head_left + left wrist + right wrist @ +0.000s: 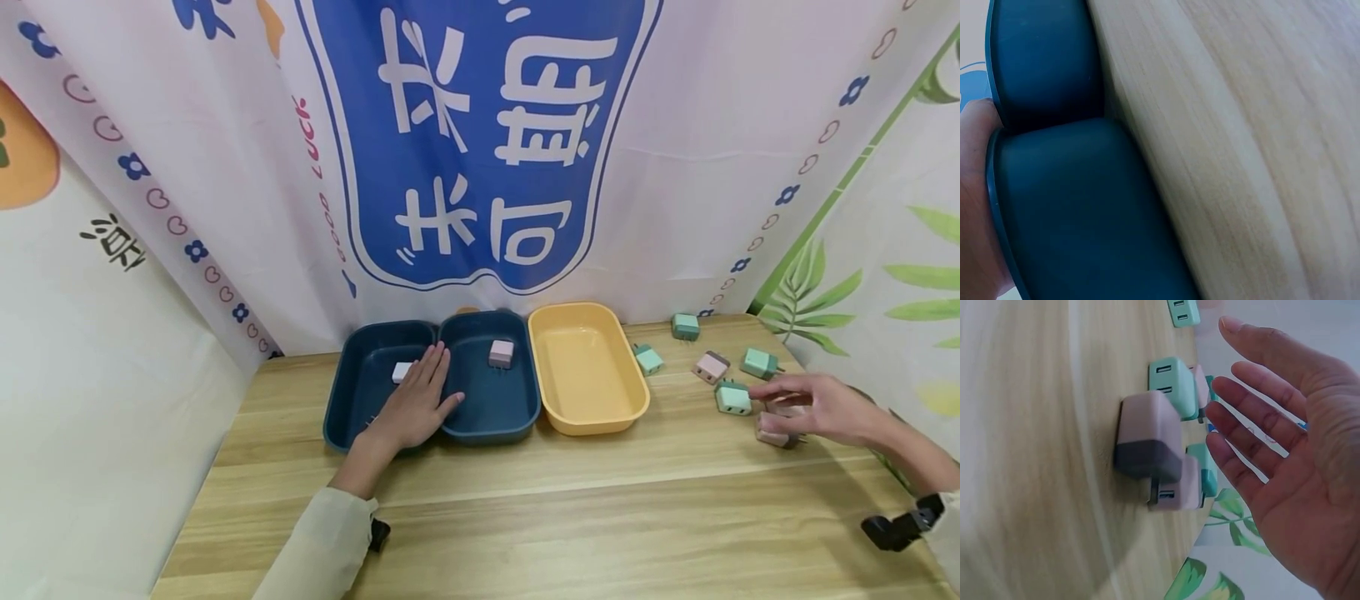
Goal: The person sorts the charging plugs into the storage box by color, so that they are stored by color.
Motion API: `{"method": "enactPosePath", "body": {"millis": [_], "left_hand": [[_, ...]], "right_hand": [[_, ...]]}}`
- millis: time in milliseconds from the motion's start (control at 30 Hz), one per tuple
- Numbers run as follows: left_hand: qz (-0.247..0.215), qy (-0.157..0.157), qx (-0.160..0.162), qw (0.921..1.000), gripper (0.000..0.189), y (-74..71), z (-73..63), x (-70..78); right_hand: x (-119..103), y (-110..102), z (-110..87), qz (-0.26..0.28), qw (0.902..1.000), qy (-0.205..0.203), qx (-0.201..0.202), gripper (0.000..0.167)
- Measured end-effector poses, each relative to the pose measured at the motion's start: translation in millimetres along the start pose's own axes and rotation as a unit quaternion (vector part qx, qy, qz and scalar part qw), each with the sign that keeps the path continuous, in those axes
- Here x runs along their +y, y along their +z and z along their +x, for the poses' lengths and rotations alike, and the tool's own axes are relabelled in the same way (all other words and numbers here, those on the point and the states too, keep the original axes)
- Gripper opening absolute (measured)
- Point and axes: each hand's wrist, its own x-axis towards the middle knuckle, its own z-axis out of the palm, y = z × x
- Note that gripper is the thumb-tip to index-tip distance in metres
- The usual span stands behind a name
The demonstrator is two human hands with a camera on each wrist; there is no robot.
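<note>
My left hand lies with straight fingers across the left dark blue tray and its rim beside the second dark blue tray. A white charger plug sits in the left tray, partly behind the fingers; a pink charger plug is in the second. Over on the right, my right hand hovers above another pink charger plug. The right wrist view shows that hand's fingers spread and apart from this pink and dark plug. Right by the fingertips stands a mint green charger plug.
A yellow tray stands right of the blue ones. Beyond it lie several more plugs, including a green one against the tray, a pink one and a green one. A printed curtain hangs behind the wooden table.
</note>
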Motion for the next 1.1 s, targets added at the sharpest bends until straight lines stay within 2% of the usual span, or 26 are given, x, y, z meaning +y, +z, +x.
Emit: {"method": "enactPosePath", "body": {"millis": [167, 300, 400, 733, 933, 1100], "left_hand": [[-0.001, 0.0, 0.003, 1.0, 0.081, -0.2, 0.4, 0.1], [-0.001, -0.001, 0.005, 1.0, 0.081, -0.7, 0.1, 0.9], [-0.002, -0.002, 0.006, 1.0, 0.08, -0.8, -0.1, 1.3], [-0.008, 0.0, 0.009, 0.9999, 0.08, -0.3, -0.2, 1.7], [-0.009, 0.0, 0.008, 0.9999, 0.08, -0.3, 0.2, 1.3], [-0.012, -0.004, 0.002, 0.9999, 0.081, -0.8, 0.0, 2.3]], "right_hand": [[8.3, 1.7, -6.2, -0.001, 0.9998, -0.013, 0.014, 0.044], [11.5, 2.5, -11.4, -0.017, 0.9994, -0.004, 0.029, 0.045], [12.6, 3.6, -14.4, -0.029, 0.9991, 0.001, 0.032, 0.045], [20.2, 7.3, -17.5, -0.043, 0.9983, -0.017, 0.036, 0.044], [21.3, 9.6, -19.7, -0.053, 0.9966, -0.039, 0.05, 0.046], [19.8, 10.5, -21.7, -0.083, 0.9946, -0.038, 0.048, 0.05]]}}
